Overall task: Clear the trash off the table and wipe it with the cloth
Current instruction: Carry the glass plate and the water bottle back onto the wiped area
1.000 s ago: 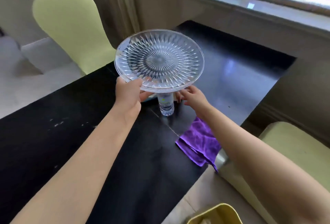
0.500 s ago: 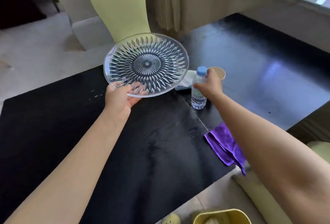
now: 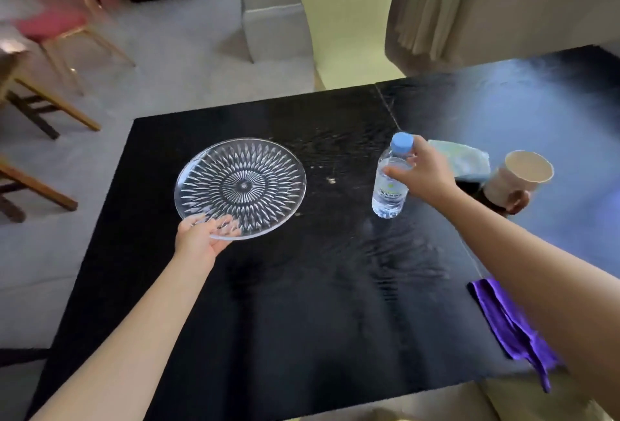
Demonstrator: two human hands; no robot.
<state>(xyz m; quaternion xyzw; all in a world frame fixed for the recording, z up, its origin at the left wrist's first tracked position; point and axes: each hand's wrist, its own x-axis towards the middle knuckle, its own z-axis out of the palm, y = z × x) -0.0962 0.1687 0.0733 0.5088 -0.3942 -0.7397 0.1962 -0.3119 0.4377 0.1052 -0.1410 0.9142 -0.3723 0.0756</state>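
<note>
A round cut-glass plate (image 3: pixel 240 187) lies low over the left part of the black table (image 3: pixel 302 303); my left hand (image 3: pixel 201 237) grips its near rim. My right hand (image 3: pixel 424 174) is closed around the shoulder of a small water bottle (image 3: pixel 389 190) with a blue cap, upright at the table's middle. I cannot tell whether the bottle's base rests on the table. Behind that hand lie a pale blue-white wrapper (image 3: pixel 466 160) and a tilted paper cup (image 3: pixel 516 177). A purple cloth (image 3: pixel 503 316) hangs over the right near edge, partly hidden by my forearm.
Small crumbs (image 3: pixel 330 180) dot the table between plate and bottle. A yellow-green chair (image 3: pixel 349 17) stands at the far side, another (image 3: pixel 536 400) at the near right corner. Wooden chairs (image 3: pixel 40 108) stand on the floor to the left.
My right hand left the plate and closed on the bottle. My left hand alone carried the plate left and down toward the table. The view swung left.
</note>
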